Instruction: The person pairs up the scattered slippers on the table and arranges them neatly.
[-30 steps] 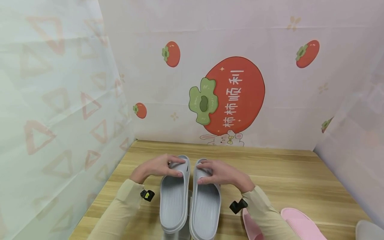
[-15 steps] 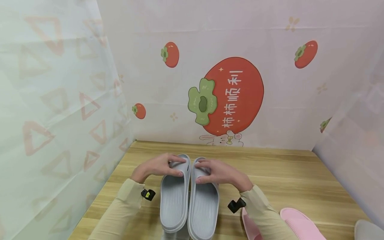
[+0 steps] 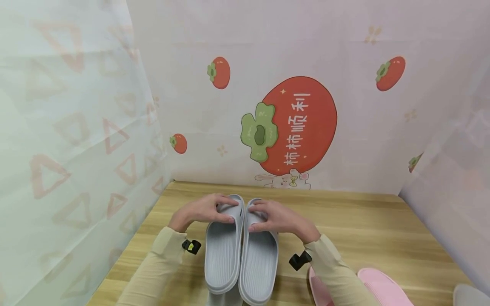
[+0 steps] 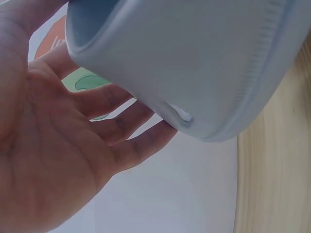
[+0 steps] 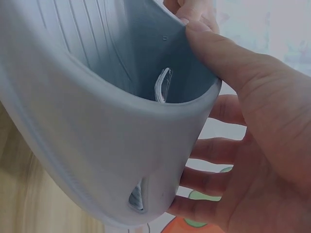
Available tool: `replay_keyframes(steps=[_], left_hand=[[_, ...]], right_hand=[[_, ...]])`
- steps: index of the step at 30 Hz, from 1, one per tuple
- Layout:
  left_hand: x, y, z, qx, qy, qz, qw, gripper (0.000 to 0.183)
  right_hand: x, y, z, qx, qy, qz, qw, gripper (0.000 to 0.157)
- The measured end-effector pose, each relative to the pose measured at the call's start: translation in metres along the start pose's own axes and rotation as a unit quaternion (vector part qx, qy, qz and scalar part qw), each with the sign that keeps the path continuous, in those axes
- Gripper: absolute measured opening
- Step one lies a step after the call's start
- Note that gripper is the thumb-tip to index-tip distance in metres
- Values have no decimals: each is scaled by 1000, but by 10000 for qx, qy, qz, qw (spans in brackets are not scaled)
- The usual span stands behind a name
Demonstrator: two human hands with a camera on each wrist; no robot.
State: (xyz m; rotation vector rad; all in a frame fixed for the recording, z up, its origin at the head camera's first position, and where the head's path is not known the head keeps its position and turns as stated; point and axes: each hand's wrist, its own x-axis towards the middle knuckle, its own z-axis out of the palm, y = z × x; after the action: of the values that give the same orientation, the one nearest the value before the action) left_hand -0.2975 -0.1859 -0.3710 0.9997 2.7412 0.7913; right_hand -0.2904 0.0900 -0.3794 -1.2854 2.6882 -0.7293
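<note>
Two light blue-grey slippers stand side by side in the head view, toes pointing to the back wall. My left hand (image 3: 208,209) grips the strap of the left slipper (image 3: 221,259), thumb at the strap's opening and fingers over its top. On the right slipper (image 3: 259,267), my right hand (image 3: 277,216) grips the strap in the same way. The left wrist view shows the fingertips (image 4: 165,127) against the strap beside a small slot. In the right wrist view, the thumb (image 5: 218,53) lies at the rim of the strap's opening.
Beneath the left slipper's heel shows a grey object (image 3: 225,298), mostly hidden. Pink slippers (image 3: 383,287) lie at the lower right, partly behind my right sleeve. A pale grey item (image 3: 468,295) is at the far right edge. Printed walls enclose the wooden surface (image 3: 337,212).
The right slipper has shifted left with my right hand, and the gap between the two slippers has narrowed. Both hands keep their grip. The head view has tilted up slightly.
</note>
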Motion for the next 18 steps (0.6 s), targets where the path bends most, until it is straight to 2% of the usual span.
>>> replay_keyframes(steps=[9, 18], left_hand=[[-3, -2, 1, -9, 119, 81, 9999, 57], [10, 3, -5, 140, 23, 98, 9999, 57]], right_hand=[[11, -5, -3, -269, -35, -233, 9994, 61], [19, -6, -7, -379, -46, 21, 9993, 62]])
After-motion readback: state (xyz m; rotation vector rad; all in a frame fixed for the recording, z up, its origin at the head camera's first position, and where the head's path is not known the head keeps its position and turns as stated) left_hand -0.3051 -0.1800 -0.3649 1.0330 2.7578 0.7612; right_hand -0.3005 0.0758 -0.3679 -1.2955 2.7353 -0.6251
